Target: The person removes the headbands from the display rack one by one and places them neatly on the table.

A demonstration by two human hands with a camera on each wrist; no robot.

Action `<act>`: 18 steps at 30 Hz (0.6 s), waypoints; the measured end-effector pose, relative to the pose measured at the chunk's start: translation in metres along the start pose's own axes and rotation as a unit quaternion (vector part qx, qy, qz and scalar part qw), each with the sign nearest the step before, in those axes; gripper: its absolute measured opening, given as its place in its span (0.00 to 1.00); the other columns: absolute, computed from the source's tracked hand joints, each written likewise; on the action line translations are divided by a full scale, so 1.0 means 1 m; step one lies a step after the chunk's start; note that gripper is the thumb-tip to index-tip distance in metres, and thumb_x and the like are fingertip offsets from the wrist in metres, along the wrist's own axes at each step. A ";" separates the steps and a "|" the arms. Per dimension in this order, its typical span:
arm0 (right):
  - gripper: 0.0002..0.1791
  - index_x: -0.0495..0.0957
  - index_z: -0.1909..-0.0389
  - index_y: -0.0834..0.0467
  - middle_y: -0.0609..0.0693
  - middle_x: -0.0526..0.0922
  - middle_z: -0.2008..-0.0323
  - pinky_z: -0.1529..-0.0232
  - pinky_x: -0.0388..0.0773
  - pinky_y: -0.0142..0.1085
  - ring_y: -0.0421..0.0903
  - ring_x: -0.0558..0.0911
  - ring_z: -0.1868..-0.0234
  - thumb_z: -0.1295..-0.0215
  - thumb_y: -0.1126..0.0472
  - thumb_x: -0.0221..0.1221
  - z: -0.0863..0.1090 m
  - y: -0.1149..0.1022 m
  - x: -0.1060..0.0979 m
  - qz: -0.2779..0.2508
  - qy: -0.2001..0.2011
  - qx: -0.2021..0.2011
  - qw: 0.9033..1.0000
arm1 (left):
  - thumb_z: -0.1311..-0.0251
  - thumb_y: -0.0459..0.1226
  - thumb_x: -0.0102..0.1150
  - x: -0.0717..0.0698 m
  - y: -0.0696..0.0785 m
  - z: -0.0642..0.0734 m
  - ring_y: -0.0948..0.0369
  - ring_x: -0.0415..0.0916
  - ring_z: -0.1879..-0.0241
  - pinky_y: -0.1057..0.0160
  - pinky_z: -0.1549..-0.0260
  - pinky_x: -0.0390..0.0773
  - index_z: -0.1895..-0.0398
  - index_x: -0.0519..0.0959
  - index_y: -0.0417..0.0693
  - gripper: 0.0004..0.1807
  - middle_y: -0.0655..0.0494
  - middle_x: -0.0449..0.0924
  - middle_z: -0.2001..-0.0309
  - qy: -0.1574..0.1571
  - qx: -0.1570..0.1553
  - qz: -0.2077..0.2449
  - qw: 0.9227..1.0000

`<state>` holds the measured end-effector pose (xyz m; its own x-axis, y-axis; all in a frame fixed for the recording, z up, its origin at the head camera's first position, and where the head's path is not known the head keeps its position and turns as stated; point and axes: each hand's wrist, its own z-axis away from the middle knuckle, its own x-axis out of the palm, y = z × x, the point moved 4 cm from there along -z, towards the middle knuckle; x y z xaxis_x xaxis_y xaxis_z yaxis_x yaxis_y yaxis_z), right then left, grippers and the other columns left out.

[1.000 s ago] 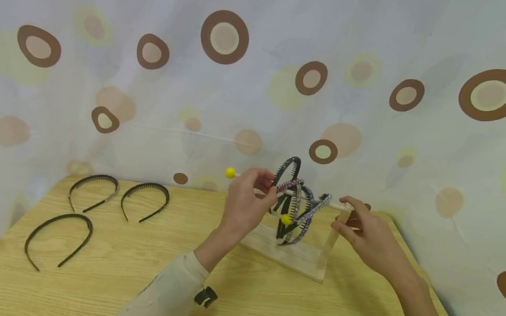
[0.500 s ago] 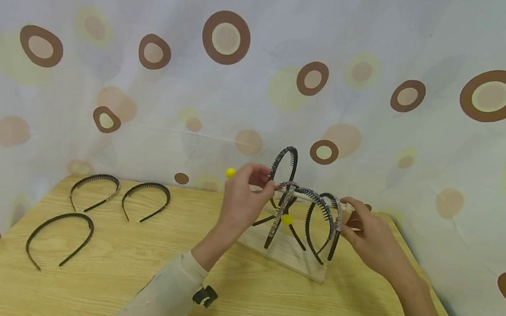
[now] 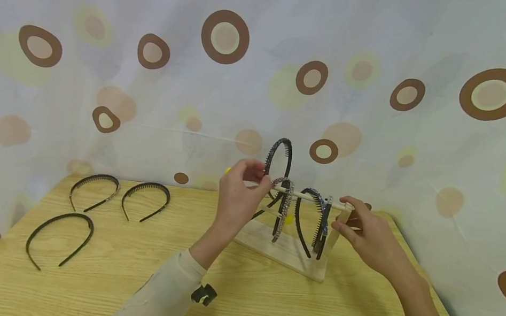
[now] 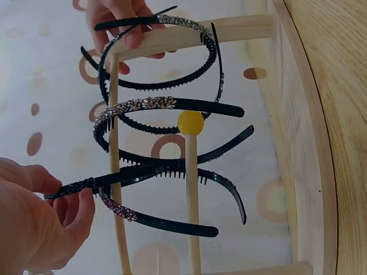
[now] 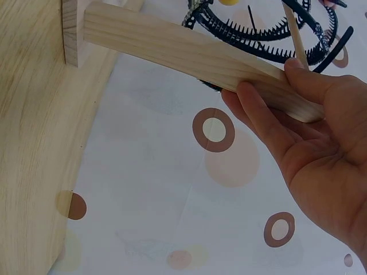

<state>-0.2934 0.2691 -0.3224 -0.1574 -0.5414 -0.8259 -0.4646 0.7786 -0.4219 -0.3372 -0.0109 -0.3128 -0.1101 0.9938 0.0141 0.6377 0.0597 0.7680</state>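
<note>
Left hand (image 3: 241, 199) pinches a dark headband (image 3: 289, 157) at the wooden rack (image 3: 286, 249); right hand (image 3: 371, 240) grips its upright (image 5: 183, 46). I see a yellow knob (image 4: 191, 122) overlapping hung headbands (image 4: 140, 105). Three loose headbands (image 3: 90, 227) lie on the table (image 3: 154, 273), patterned sheet (image 3: 260, 105) beyond.

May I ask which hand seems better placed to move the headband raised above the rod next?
Likely the left: the left hand pinches the raised headband, while the right hand holds the wooden post, away from that headband.
</note>
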 end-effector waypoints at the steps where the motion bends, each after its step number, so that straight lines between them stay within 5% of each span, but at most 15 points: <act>1: 0.31 0.63 0.29 0.61 0.54 0.81 0.59 0.54 0.82 0.55 0.60 0.86 0.54 0.26 0.56 0.62 0.000 0.000 0.000 -0.001 -0.001 0.001 1.000 | 0.41 0.27 0.65 0.000 0.000 0.000 0.59 0.82 0.64 0.64 0.64 0.85 0.54 0.81 0.39 0.12 0.53 0.83 0.64 0.003 -0.001 0.001 1.000; 18: 0.30 0.63 0.29 0.62 0.52 0.83 0.58 0.53 0.82 0.54 0.58 0.86 0.53 0.25 0.56 0.61 0.001 -0.002 0.000 -0.004 0.000 0.001 1.000 | 0.41 0.28 0.64 -0.008 -0.003 -0.001 0.59 0.82 0.63 0.62 0.70 0.83 0.56 0.80 0.41 0.11 0.53 0.83 0.63 0.064 -0.025 0.024 0.997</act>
<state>-0.2919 0.2678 -0.3217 -0.1541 -0.5473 -0.8226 -0.4641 0.7751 -0.4287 -0.3388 -0.0190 -0.3144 -0.1779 0.9753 0.1310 0.6060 0.0037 0.7954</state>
